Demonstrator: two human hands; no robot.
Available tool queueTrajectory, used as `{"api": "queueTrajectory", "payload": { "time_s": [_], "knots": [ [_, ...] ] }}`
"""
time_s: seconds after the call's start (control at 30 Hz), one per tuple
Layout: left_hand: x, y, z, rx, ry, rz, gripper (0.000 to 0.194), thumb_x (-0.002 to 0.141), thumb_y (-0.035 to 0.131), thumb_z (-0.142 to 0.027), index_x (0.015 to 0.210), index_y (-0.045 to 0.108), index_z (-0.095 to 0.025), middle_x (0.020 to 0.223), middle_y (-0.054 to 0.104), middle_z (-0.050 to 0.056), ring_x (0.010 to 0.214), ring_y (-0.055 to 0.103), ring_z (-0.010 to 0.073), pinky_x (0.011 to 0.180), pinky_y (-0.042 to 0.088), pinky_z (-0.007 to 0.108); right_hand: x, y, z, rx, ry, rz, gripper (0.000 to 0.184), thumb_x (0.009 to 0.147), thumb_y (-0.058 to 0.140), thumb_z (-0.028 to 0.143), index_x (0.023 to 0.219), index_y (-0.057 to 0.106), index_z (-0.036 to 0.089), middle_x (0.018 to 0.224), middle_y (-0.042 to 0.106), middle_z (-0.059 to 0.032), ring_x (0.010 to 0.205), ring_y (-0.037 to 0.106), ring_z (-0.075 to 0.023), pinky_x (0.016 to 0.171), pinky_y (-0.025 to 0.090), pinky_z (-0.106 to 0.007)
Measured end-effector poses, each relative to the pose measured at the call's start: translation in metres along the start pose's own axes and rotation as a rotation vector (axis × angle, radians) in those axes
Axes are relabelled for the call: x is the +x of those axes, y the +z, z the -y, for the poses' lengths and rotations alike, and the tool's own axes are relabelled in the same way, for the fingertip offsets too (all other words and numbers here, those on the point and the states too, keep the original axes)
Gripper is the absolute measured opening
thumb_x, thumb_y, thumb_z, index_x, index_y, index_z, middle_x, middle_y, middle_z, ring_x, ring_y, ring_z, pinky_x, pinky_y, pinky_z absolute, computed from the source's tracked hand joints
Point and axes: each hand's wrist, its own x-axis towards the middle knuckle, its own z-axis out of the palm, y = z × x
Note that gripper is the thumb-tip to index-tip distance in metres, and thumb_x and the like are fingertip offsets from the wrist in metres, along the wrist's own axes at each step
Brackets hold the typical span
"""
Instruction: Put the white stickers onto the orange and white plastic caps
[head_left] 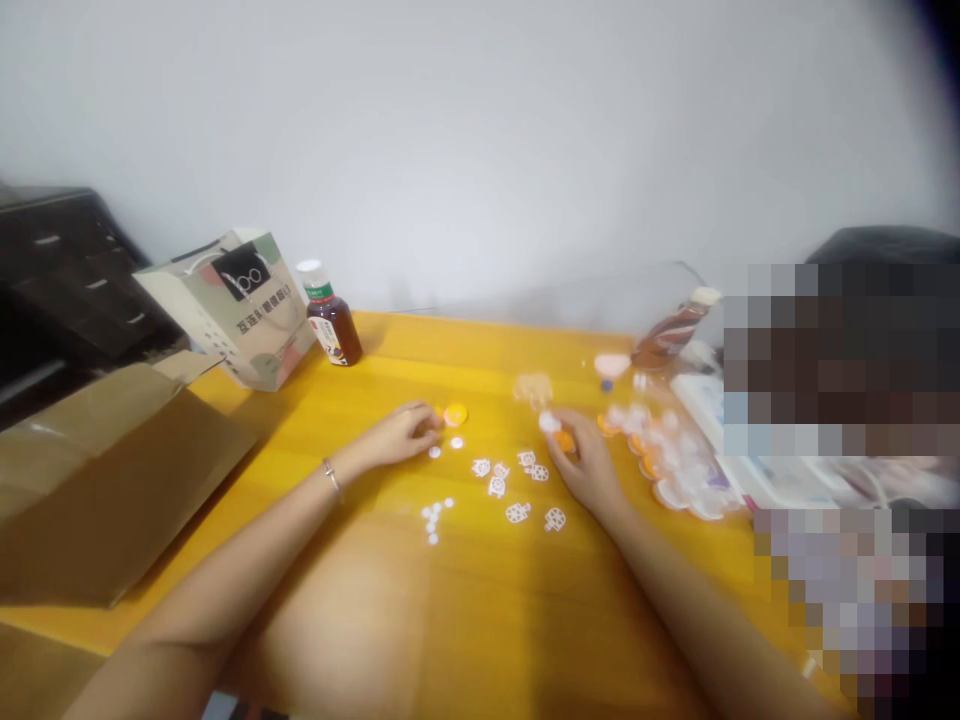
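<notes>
Here's the right hand (592,465), over the right half of the worktop (480,620), fingers curled in a narrow grip with a white disc (550,423) at the tips and an orange piece (564,440) tucked by the thumb; blur hides whether that one is gripped too. Across to the left hand (412,435): fingers bent, grip narrow, right beside an orange disc (455,414), and I can't tell whether it pinches anything.

Now the handling! That white disc looks light and stiff, probably smooth enough to skid, so the rim is the place: thumb and one fingertip on opposite sides. Between the hands, mid-worktop, lie white cut-outs (496,487), thin and full of gaps; those could well bend or snap, so I'd favour the solid outline over the fine bars. Nearer the front edge, a cluster of small white dots (433,525), surely almost weightless and easily scattered, calls for a fingertip pinch from the sides.
</notes>
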Motion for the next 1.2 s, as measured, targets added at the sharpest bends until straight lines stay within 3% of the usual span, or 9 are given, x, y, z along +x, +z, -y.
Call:
{"api": "queueTrajectory", "payload": {
  "time_s": [0.17, 0.3, 0.47, 0.6, 0.77, 0.97, 1.1, 1.2],
  "knots": [
    [0.006, 0.007, 0.002, -0.003, -0.006, -0.004, 0.012, 0.081, 0.047, -0.021, 0.076, 0.057, -0.016, 0.074, 0.055, 0.001, 0.064, 0.051, 0.0119, 0.061, 0.04, 0.023, 0.0, 0.0, 0.0, 0.004, 0.016, 0.023, 0.028, 0.084, 0.046, 0.029, 0.111, 0.048, 0.022, 0.11, 0.056, -0.0114, 0.105, 0.052, -0.0274, 0.084, 0.046, -0.046],
    [0.004, 0.004, -0.017, -0.019, 0.008, -0.02, 0.012, 0.082, 0.048, -0.022, 0.076, 0.057, -0.016, 0.078, 0.057, 0.001, 0.069, 0.052, 0.0122, 0.065, 0.04, 0.023, -0.001, -0.004, 0.002, -0.008, -0.03, 0.006, 0.028, 0.084, 0.046, 0.026, 0.112, 0.048, 0.021, 0.109, 0.056, -0.012, 0.105, 0.052, -0.0262, 0.086, 0.045, -0.046],
    [-0.01, 0.014, -0.063, -0.098, 0.217, 0.125, 0.012, 0.085, 0.045, -0.018, 0.083, 0.057, -0.018, 0.083, 0.059, 0.002, 0.076, 0.055, 0.0123, 0.072, 0.042, 0.023, -0.01, -0.011, 0.021, -0.023, -0.387, 0.098, 0.027, 0.082, 0.048, 0.02, 0.107, 0.054, 0.026, 0.109, 0.059, -0.0078, 0.107, 0.052, -0.0241, 0.091, 0.042, -0.045],
    [-0.015, 0.04, -0.077, -0.07, 0.309, 0.188, 0.014, 0.084, 0.044, -0.016, 0.084, 0.057, -0.017, 0.087, 0.059, 0.004, 0.078, 0.055, 0.0134, 0.072, 0.043, 0.024, -0.015, -0.01, 0.039, -0.007, -0.569, 0.248, 0.026, 0.082, 0.048, 0.018, 0.107, 0.054, 0.025, 0.105, 0.062, -0.008, 0.102, 0.055, -0.0223, 0.087, 0.045, -0.042],
    [-0.015, 0.056, -0.073, -0.014, 0.302, 0.175, 0.014, 0.083, 0.045, -0.017, 0.089, 0.058, -0.018, 0.087, 0.06, 0.004, 0.079, 0.056, 0.0156, 0.073, 0.044, 0.027, -0.014, -0.008, 0.039, -0.009, -0.526, 0.213, 0.023, 0.082, 0.049, 0.017, 0.103, 0.055, 0.023, 0.107, 0.06, -0.0101, 0.102, 0.054, -0.0224, 0.086, 0.046, -0.042],
    [-0.013, 0.025, -0.074, -0.146, 0.259, 0.231, 0.014, 0.086, 0.048, -0.026, 0.09, 0.058, -0.018, 0.088, 0.061, 0.003, 0.08, 0.056, 0.0133, 0.074, 0.044, 0.024, -0.014, -0.01, 0.032, 0.009, -0.488, 0.222, 0.024, 0.082, 0.05, 0.017, 0.104, 0.054, 0.024, 0.108, 0.06, -0.0093, 0.1, 0.055, -0.022, 0.084, 0.047, -0.042],
    [-0.004, 0.002, -0.046, -0.036, 0.128, 0.032, 0.016, 0.087, 0.046, -0.028, 0.092, 0.058, -0.019, 0.091, 0.06, 0.003, 0.085, 0.055, 0.0155, 0.081, 0.042, 0.029, -0.013, -0.011, 0.038, 0.038, -0.496, 0.262, 0.022, 0.082, 0.05, 0.02, 0.103, 0.055, 0.023, 0.107, 0.061, -0.01, 0.101, 0.055, -0.0228, 0.085, 0.046, -0.043],
    [0.003, -0.002, -0.013, 0.098, -0.008, -0.159, 0.025, 0.084, 0.048, -0.031, 0.103, 0.056, -0.017, 0.097, 0.056, 0.007, 0.094, 0.052, 0.0208, 0.087, 0.039, 0.035, -0.015, -0.011, 0.051, 0.063, -0.533, 0.339, 0.025, 0.084, 0.047, 0.021, 0.107, 0.054, 0.023, 0.114, 0.059, -0.0097, 0.11, 0.051, -0.0227, 0.091, 0.042, -0.045]
  ]
}}
